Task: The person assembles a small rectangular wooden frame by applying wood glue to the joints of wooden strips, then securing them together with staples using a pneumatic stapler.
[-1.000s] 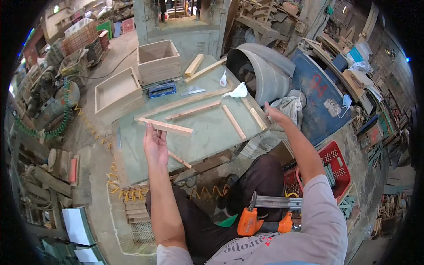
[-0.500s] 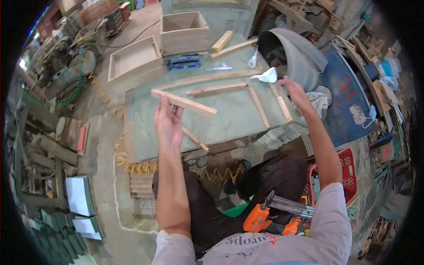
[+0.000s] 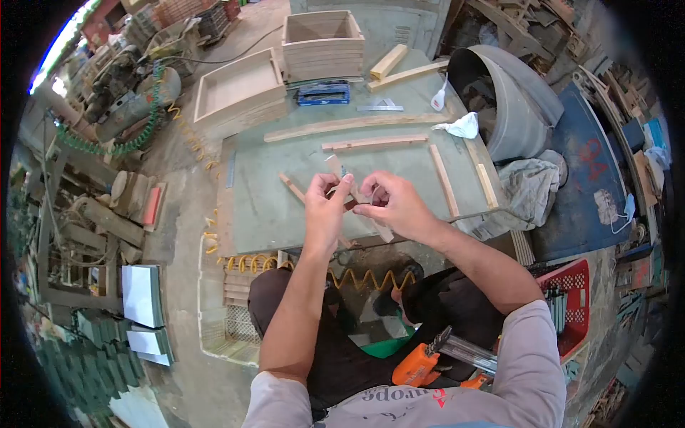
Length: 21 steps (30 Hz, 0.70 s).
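Above the table, my left hand [image 3: 327, 208] is closed around a short wooden strip [image 3: 335, 166] that slants down to the right. The fingers of my right hand [image 3: 394, 203] are bent and pinch at the same strip, close beside the left fingertips. Whether a small thing is also between the right fingers is hidden. Under my hands another thin wooden strip [image 3: 291, 187] lies on the table. Past them lie a reddish wooden strip [image 3: 374, 143], a longer curved strip [image 3: 342, 128] and an upright-lying strip [image 3: 444, 180]. An orange nail gun [image 3: 415, 366] rests on my lap.
Two wooden boxes [image 3: 239, 100] [image 3: 321, 53] stand at the back, near a blue box [image 3: 322, 93] and a white glue bottle [image 3: 439, 98]. A grey barrel [image 3: 524, 96] lies right of the table [image 3: 260, 221]. A yellow coiled hose [image 3: 364, 279] runs below its front edge.
My left hand has brought the wooden strip right and turned it steeper. My right hand has come in from the table's right side to the strip. The view has shifted slightly.
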### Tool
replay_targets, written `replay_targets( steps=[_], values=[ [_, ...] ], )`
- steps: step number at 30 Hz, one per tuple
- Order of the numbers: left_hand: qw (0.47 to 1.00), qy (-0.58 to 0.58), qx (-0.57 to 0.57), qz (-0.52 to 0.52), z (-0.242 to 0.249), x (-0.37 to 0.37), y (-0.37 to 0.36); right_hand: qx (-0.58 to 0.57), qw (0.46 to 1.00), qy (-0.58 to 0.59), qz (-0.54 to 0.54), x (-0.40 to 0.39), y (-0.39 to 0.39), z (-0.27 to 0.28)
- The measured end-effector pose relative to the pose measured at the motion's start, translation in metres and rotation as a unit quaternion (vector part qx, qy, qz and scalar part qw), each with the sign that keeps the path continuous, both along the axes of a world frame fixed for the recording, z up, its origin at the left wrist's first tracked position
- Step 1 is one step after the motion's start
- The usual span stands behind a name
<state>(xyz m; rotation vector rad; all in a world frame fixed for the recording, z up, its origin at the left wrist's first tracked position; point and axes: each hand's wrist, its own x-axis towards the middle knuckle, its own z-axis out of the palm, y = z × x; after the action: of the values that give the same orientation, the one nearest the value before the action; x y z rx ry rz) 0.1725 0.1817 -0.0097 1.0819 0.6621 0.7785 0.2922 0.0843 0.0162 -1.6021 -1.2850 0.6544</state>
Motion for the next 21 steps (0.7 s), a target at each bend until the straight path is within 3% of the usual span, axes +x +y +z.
replay_targets(
  steps=[4,15,16,18,21],
  values=[
    [0.999,0.028,-0.009,-0.021,-0.002,0.007,-0.003,-0.013,1.0,0.016,-0.009,0.008,-0.005,0.0],
    [0.999,0.032,0.034,-0.015,-0.006,0.03,-0.016,0.045,0.99,-0.116,-0.061,0.02,-0.014,-0.011],
    [0.999,0.038,0.036,-0.016,-0.006,0.031,-0.015,0.047,0.991,-0.111,-0.062,0.022,-0.016,-0.009],
    [0.997,-0.057,-0.007,-0.047,-0.005,0.033,-0.008,0.06,0.995,-0.029,-0.069,0.027,-0.019,-0.001],
    [0.996,-0.01,0.058,-0.065,0.008,0.047,0.015,0.109,0.989,0.005,-0.104,0.032,-0.027,0.014]
  ],
)
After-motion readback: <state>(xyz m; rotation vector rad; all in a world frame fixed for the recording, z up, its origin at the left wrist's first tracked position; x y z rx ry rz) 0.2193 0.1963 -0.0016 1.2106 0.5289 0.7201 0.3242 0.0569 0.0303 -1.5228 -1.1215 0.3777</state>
